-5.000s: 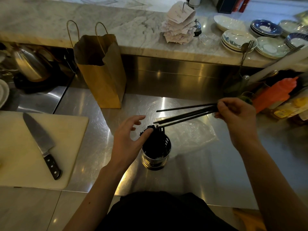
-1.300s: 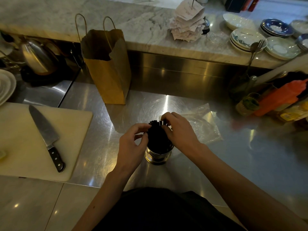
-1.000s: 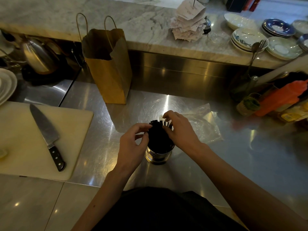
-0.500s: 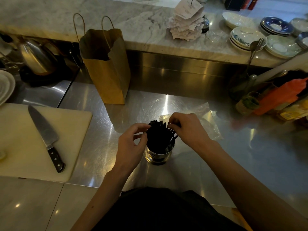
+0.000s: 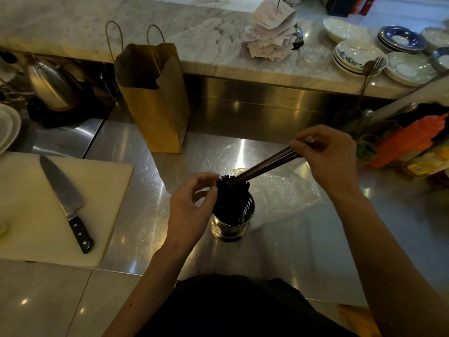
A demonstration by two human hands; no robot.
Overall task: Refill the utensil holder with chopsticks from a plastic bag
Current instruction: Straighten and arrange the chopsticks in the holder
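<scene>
We're looking down on a brushed-steel counter, lit in patches, with a raised marble ledge running across the top of the frame. On the ledge at upper right sit stacked plates and a spike of paper slips. A brown paper bag stands open against the ledge, and a kettle sits in shadow at upper left. At the left edge lies a pale cutting board with a knife on it, blade pointing away from us. An orange bottle lies among the clutter at the right edge.

Between the board and that clutter we've got bare steel all round the centre of the frame.

There, dead centre, stands the utensil holder, a shiny slotted metal cup, upright and packed with dark standing chopsticks. The left hand is curled in from the left, its grip pinching the top of that bundle at its left side. The right hand, up at centre right, has its grip closed round a handful of chopsticks, which slant down to the left with their tips at the top of the bundle. Just behind and right of the holder, the clear plastic bag lies flat and crumpled on the steel.
</scene>
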